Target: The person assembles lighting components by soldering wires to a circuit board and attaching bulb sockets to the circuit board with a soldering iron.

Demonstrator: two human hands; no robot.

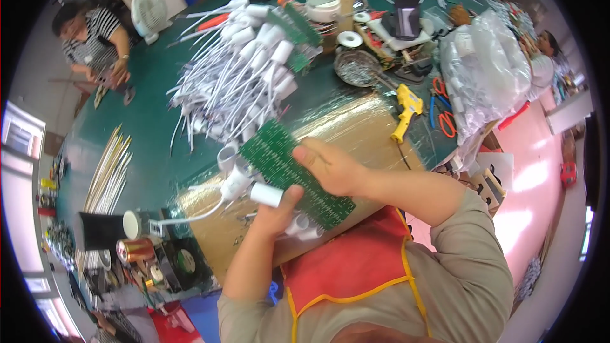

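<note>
Our right hand (330,168) clamps a green board (287,171); we cannot tell whether our left hand (277,217) grips the nearby white tube (265,194).

Khaki short-slv shirt (460,270), red apron (349,260) w/ yel. trim (412,278).

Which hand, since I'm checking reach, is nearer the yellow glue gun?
Right. The right hand, on the green board, is below-left of the glue gun; the left hand, by the white cylinder, lies farther down and left.

Hands (332,170) close together, forearms (406,189) angled inward
</note>
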